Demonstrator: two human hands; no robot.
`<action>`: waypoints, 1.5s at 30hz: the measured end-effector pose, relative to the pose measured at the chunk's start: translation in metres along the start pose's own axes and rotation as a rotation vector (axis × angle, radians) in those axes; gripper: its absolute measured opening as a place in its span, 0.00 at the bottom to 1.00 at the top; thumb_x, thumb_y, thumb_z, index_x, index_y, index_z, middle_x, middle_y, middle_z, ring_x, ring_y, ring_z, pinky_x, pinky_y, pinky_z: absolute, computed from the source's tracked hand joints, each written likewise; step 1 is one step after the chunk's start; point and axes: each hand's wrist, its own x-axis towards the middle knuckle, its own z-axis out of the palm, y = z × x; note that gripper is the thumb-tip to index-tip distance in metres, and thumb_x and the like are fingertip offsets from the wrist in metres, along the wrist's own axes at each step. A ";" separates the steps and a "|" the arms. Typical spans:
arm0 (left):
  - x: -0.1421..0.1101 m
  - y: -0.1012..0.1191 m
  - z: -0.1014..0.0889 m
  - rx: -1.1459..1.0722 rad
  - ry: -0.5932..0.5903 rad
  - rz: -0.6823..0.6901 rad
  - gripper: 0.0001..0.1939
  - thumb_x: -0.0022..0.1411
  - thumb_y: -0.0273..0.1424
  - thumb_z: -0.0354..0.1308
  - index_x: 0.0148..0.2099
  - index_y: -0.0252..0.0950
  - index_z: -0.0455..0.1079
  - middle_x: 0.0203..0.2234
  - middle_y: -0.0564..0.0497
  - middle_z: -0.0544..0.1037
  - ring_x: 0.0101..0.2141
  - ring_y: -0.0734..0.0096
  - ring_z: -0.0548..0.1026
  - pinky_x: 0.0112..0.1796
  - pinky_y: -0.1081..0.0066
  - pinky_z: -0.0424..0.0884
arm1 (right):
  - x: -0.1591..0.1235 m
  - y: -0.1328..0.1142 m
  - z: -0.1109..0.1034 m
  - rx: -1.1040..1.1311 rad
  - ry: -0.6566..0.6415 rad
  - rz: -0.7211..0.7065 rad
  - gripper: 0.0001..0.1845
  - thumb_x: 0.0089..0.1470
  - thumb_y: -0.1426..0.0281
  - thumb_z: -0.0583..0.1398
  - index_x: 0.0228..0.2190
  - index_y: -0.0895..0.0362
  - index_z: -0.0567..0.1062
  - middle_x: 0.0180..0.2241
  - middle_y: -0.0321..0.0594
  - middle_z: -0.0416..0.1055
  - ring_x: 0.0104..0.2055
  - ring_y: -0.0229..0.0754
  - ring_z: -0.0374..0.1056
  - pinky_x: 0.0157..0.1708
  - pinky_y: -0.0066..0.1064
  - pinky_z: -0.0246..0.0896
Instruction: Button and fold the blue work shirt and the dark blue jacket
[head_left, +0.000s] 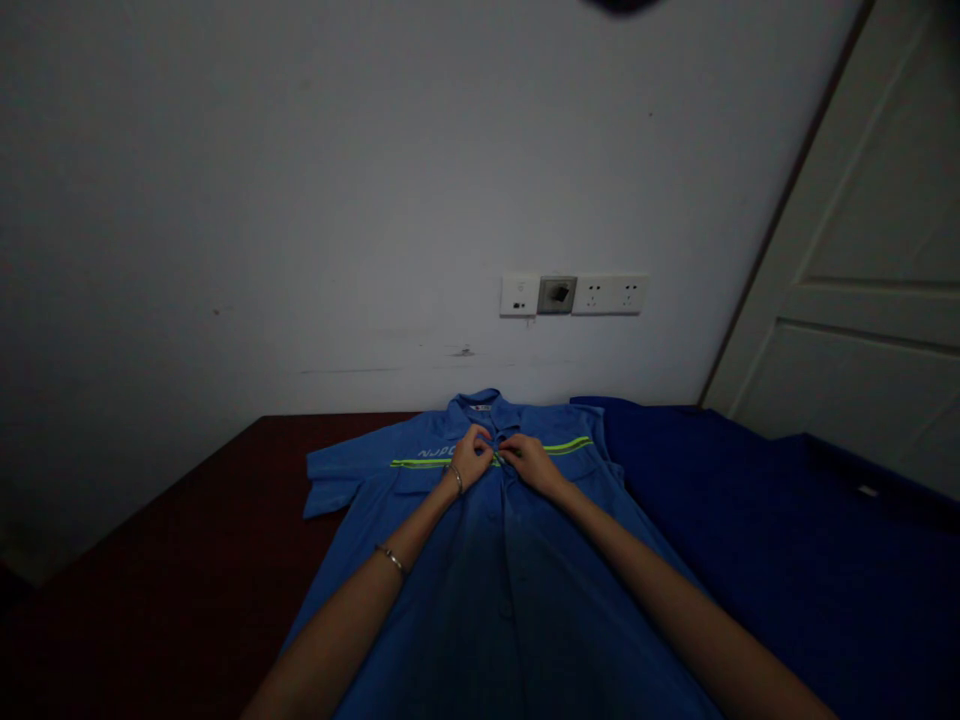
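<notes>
A dark red tabletop spreads across the near part of the room, its far edge against a pale, scuffed wall. A row of switch and socket plates sits on the wall above, right of centre, and a panelled door stands at the far right (it looks slanted in this view). On the right, a dark blue cloth covers the surface.

The blue shirt lies front up in the middle, just left of the cloth and meeting its edge. Its long axis runs near to far, with the collar pointing at the wall and the body running towards the near side; one sleeve reaches out left. A yellow-green stripe crosses the chest.

The left hand, with a bracelet at its wrist, pinches the shirt's front opening below the collar. The right hand pinches the opening's other side, close beside it.
</notes>
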 end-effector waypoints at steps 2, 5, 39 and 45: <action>0.000 0.002 0.000 -0.029 0.001 -0.032 0.10 0.47 0.23 0.54 0.34 0.37 0.59 0.17 0.61 0.68 0.21 0.77 0.69 0.28 0.77 0.62 | -0.001 -0.001 0.000 -0.019 0.005 -0.031 0.09 0.50 0.75 0.56 0.32 0.60 0.76 0.31 0.44 0.73 0.34 0.40 0.67 0.36 0.29 0.60; 0.000 0.004 -0.001 -0.051 -0.015 -0.057 0.13 0.45 0.23 0.56 0.35 0.36 0.58 0.18 0.60 0.70 0.22 0.77 0.70 0.28 0.77 0.63 | -0.003 -0.002 0.000 -0.039 0.000 -0.056 0.09 0.50 0.76 0.55 0.32 0.60 0.76 0.31 0.43 0.72 0.34 0.40 0.67 0.36 0.29 0.60; 0.001 -0.005 0.005 -0.183 0.020 -0.176 0.16 0.40 0.16 0.54 0.32 0.35 0.57 0.15 0.63 0.65 0.19 0.82 0.65 0.23 0.80 0.59 | -0.003 0.007 0.008 0.097 0.028 0.015 0.09 0.49 0.75 0.57 0.33 0.60 0.76 0.31 0.42 0.72 0.34 0.39 0.67 0.36 0.29 0.60; 0.002 -0.006 0.006 -0.188 0.033 -0.180 0.15 0.40 0.17 0.55 0.31 0.36 0.57 0.15 0.63 0.65 0.19 0.81 0.65 0.23 0.80 0.60 | -0.003 0.005 0.007 0.116 0.040 0.036 0.09 0.48 0.75 0.57 0.32 0.59 0.76 0.31 0.42 0.72 0.32 0.38 0.67 0.34 0.29 0.61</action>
